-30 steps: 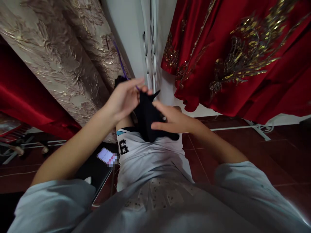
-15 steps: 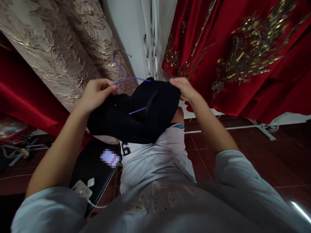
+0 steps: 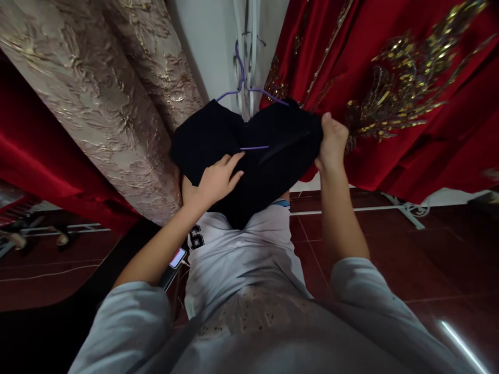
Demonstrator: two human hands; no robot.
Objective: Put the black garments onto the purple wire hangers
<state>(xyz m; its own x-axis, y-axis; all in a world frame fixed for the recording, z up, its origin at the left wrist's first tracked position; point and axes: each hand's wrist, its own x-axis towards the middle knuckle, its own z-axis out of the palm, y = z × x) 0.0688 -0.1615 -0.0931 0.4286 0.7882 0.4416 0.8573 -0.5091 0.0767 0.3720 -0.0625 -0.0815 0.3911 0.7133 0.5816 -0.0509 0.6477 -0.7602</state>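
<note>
A black garment (image 3: 253, 182) is spread over my lap on a purple wire hanger (image 3: 242, 78). The hanger's hook points away from me, and a piece of its lower bar shows through the garment's opening. My right hand (image 3: 333, 140) grips the garment's right edge, fingers closed round the cloth. My left hand (image 3: 221, 177) rests on the front of the garment with its fingers apart, the fingertips close to the hanger's lower bar. Whether the garment has straps or sleeves I cannot tell.
Beige embossed fabric (image 3: 109, 93) hangs at the left, and red cloth with gold sequins (image 3: 405, 93) at the right. A white metal stand (image 3: 405, 210) reaches the tiled floor. A phone (image 3: 178, 258) with a cable lies on a dark seat to my left.
My left hand has let go of the hanger and moved onto the garment. The garment and hanger have turned and shifted right, the hook now pointing straight ahead. My right hand has moved right.
</note>
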